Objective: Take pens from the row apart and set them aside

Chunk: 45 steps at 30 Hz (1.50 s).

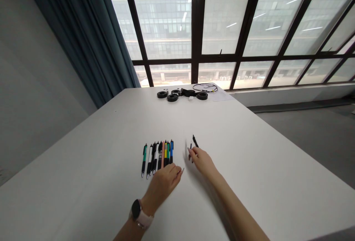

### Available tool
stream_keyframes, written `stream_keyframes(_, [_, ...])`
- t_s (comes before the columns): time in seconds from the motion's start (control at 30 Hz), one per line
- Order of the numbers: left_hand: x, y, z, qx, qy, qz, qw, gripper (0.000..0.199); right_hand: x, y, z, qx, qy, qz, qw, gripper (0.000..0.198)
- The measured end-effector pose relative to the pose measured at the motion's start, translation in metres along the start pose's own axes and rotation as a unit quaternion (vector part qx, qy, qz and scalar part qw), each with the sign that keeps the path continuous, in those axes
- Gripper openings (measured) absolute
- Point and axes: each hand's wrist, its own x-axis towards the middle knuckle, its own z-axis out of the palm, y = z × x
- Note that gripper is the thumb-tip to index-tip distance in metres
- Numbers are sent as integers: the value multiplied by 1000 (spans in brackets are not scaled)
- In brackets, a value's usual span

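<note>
On the white table [116,152], several pens lie side by side in a row, from a green and black pen [144,159] at the left to a blue pen [171,151] at the right. My left hand [163,180], with a watch [136,209] on its wrist, is over the lower ends of the right-hand pens. Its fingers are drawn together; whether anything is between them is hidden. Right of the row, my right hand [203,161] pinches a slim dark pen [190,147]. A black pen [195,141] shows just beyond its fingers, partly covered by the hand.
Black tape rolls [172,97], a small white plug [190,99] and a coiled black cable [205,87] lie at the table's far end, with a paper sheet [223,96] beside them. Behind stand windows [169,19] and a blue curtain [91,41].
</note>
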Motion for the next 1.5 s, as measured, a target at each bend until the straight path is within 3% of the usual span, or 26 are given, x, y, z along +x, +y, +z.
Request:
stream_keyframes(0.23, [-2, -1, 1, -5, 2, 1, 1000, 18, 8, 19, -24, -86, 0, 54, 995, 32])
stream_keyframes(0.47, [-1, -2, 2, -12, 1, -3, 1000, 17, 10, 32, -31, -193, 20, 95, 976, 30])
stream_keyframes(1.5, [-1, -2, 1, -9, 3, -2, 1000, 17, 8, 29, -28, -211, 2, 101, 972, 30])
